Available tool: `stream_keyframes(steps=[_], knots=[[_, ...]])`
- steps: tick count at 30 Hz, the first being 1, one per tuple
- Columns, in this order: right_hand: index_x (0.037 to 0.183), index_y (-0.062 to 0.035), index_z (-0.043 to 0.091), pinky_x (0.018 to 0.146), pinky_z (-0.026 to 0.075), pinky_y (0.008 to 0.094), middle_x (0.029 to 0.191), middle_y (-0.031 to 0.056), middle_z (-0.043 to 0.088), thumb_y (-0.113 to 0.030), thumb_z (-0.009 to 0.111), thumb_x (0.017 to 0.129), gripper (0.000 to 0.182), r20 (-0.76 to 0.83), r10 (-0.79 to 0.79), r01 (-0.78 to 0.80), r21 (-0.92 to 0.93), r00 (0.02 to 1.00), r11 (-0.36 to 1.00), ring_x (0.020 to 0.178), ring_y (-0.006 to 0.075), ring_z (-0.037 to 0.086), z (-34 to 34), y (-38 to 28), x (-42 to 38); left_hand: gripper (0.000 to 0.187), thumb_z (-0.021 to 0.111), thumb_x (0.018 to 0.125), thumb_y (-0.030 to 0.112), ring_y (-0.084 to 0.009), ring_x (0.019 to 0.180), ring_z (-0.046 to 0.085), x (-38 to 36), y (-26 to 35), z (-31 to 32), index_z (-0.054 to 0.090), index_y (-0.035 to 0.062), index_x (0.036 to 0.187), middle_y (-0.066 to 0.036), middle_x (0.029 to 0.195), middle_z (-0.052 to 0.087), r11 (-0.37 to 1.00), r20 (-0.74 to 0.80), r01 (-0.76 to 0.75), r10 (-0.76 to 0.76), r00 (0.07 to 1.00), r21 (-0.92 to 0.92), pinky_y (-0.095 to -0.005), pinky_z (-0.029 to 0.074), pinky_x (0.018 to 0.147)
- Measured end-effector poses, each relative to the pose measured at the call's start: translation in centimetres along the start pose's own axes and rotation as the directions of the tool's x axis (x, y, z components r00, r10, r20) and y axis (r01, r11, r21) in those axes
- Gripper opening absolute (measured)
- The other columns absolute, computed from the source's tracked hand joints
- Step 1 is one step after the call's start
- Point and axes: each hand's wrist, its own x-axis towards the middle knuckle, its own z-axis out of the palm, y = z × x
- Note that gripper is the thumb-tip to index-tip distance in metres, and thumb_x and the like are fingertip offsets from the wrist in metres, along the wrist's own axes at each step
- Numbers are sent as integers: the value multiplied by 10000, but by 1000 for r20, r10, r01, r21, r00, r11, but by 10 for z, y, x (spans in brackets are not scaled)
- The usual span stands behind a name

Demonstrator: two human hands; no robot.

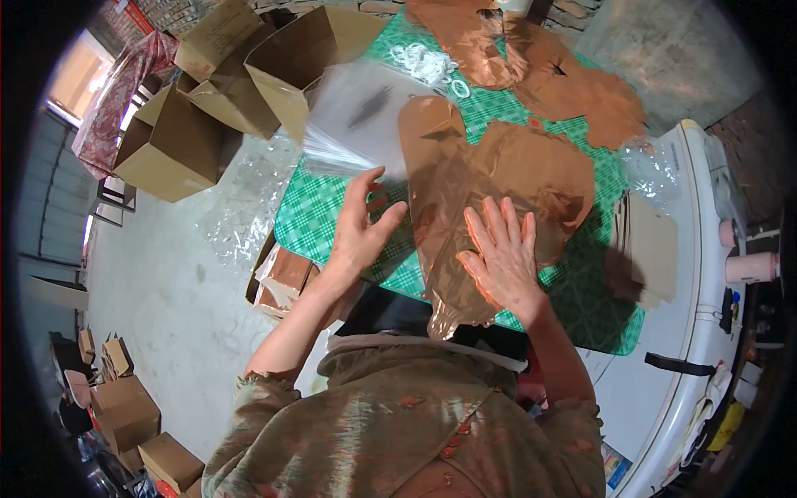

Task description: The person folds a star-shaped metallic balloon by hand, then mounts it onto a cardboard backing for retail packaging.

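Observation:
Copper-coloured foil sheet (531, 170) lies on the table with the green checked cover (311, 212). My right hand (504, 257) rests flat on the foil's lower part, fingers spread. To its left, my left hand (363, 222) is raised over the table edge beside the foil, thumb and fingers apart, holding nothing. A stack of clear plastic sleeves (365, 108) lies just beyond my left hand. The foil's crumpled lower end hangs over the table's near edge.
White rings (423, 65) are heaped behind the sleeves. More copper foil (573, 83) lies at the far right. Flat card pieces (643, 249) sit on the right. Open cardboard boxes (178, 145) stand at the far left, and a box (286, 278) holds copper-coloured packs below the table's left edge.

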Motion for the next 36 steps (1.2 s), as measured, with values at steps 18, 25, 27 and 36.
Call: stream_keyframes(steps=[18, 25, 27, 36], knots=[[1616, -160, 372, 1220, 82, 712, 1686, 181, 284, -504, 602, 997, 744, -36, 12, -11, 39, 999, 999, 1578, 425, 166, -11, -3, 1, 507, 707, 1024, 228, -202, 985, 707, 23, -4, -1, 499, -51, 1393, -123, 1175, 681, 854, 303, 428, -341, 890, -295, -342, 589, 865], [1638, -147, 343, 1215, 73, 722, 1711, 182, 247, -523, 577, 1013, 766, -9, 54, -54, 26, 999, 998, 1583, 439, 145, 8, 5, -5, 325, 716, 1014, 239, -150, 687, 701, 38, 7, 9, 636, -44, 1150, -73, 816, 706, 888, 304, 446, -397, 866, -110, -310, 567, 602], [1640, -145, 342, 1214, 72, 723, 1714, 182, 242, -525, 574, 1014, 768, -3, 61, -61, 23, 998, 998, 1585, 439, 141, 8, 4, -5, 305, 732, 992, 247, -156, 666, 699, 40, 7, 15, 668, -40, 1070, -81, 739, 703, 918, 252, 397, -385, 888, 2, -328, 551, 585], [1632, -136, 361, 1213, 70, 729, 1714, 191, 232, -532, 532, 1035, 737, -2, 62, -62, 38, 998, 997, 1585, 444, 131, 3, 2, -4, 234, 749, 949, 196, -131, 666, 559, 47, 5, 47, 632, -5, 921, -83, 849, 692, 957, 149, -73, 31, 988, 279, -326, 476, 621]])
